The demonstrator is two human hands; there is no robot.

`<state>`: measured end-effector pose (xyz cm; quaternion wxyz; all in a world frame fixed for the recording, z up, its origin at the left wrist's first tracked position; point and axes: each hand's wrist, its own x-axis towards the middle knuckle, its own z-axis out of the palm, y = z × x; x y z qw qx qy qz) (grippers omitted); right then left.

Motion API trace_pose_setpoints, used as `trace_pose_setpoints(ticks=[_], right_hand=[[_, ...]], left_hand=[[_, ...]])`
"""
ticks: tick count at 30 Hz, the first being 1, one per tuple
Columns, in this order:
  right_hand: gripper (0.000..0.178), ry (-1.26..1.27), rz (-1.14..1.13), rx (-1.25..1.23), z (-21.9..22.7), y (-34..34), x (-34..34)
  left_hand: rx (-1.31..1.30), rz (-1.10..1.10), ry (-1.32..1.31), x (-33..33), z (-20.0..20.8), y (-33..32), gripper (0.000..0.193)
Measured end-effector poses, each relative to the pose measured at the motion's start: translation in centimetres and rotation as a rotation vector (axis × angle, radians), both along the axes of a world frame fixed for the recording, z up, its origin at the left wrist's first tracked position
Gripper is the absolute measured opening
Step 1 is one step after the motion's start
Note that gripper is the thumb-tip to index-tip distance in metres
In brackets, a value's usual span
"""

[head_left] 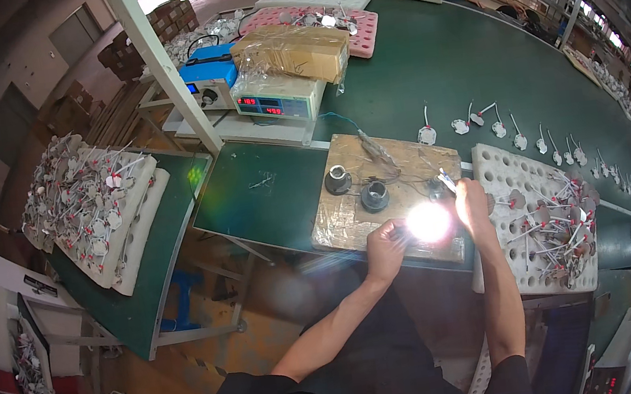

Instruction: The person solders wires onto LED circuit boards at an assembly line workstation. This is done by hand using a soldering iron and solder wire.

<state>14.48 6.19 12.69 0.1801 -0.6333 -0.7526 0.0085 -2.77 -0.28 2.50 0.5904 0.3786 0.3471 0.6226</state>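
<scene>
Head view: The left hand (386, 250) is positioned at the near edge of a film-wrapped board (350, 220), its fingers bent toward a brightly lit lamp (429, 222). Glare obscures the fingertips; whether this hand grips the lamp or is only beside it cannot be determined. The right hand (473, 202) is located just right of the lamp, its fingers gripping a thin white part (446, 178) that projects up and to the left.

The lit lamp is above the near right portion of the board, between the two hands. Its outline is lost in the glare. Two dark grey cylindrical holders, a left holder (338, 181) and a middle holder (374, 196), stand upright on the board to the left of the lamp. A cable (378, 150) lies across the far part of the board.

To the right of the board is a perforated foam tray (491, 166) carrying a heap of wired modules (569, 243) with white leads and red ends. Further wired modules lie spaced in a line on the green worktop (393, 59). Beyond the board, a meter (271, 103) with red digital displays supports a cardboard box (292, 52).
</scene>
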Motion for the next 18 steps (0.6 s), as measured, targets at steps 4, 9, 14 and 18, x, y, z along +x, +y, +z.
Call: trace_pose_setpoints(ticks=[4, 9, 14, 18], right_hand=[[0.011, 0.003, -0.013, -0.017, 0.3, -0.1, 0.0], [0.009, -0.004, -0.022, 0.035, -1.2, 0.3, 1.0], [0.009, -0.012, -0.082, -0.001, -2.2, 0.8, 1.3], [0.01, -0.011, -0.046, 0.007, -1.7, 0.5, 1.1]], left_hand=[[0.012, -0.009, 0.057, -0.2, 0.5, 0.0, 0.006], [0.08, 0.09, 0.35, -1.0, 4.7, -1.2, 0.004], [0.017, 0.001, 0.029, 0.0, 1.3, -0.1, 0.002], [-0.053, 0.006, 0.068, 0.0, 1.3, -0.2, 0.003]])
